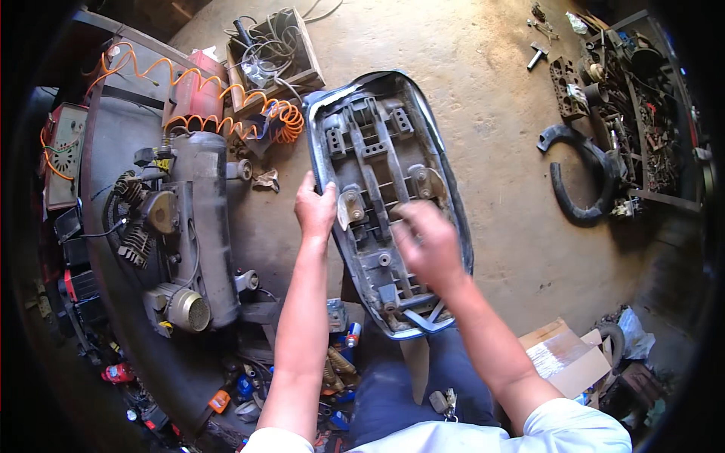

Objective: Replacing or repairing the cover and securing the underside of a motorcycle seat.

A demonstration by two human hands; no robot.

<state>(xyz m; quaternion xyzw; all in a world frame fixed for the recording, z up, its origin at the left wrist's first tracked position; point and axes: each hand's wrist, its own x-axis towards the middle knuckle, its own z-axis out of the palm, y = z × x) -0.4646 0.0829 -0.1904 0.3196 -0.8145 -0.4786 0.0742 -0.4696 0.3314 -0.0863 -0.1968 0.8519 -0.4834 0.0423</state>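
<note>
A motorcycle seat (375, 167) is tilted up in front of me with its underside showing. It has a dark ribbed pan, two long rails, rubber pads and two metal brackets with bolts, and its cover wraps over the rim. My left hand (315, 208) grips the seat's left edge, thumb on the inner side of the rim. Over the lower middle of the underside, near the right bracket (423, 181), is my right hand (430, 245). Motion smears its fingers, so whether they hold anything is unclear. The seat's lower end is close above my knees.
An air compressor (211, 226) stands at left, with a coiled orange hose (287, 124) beyond it. A wooden crate of cables (302, 53) sits farther back. Scrap metal fills a tray (664, 200) at right. A cardboard box (563, 351) lies at lower right.
</note>
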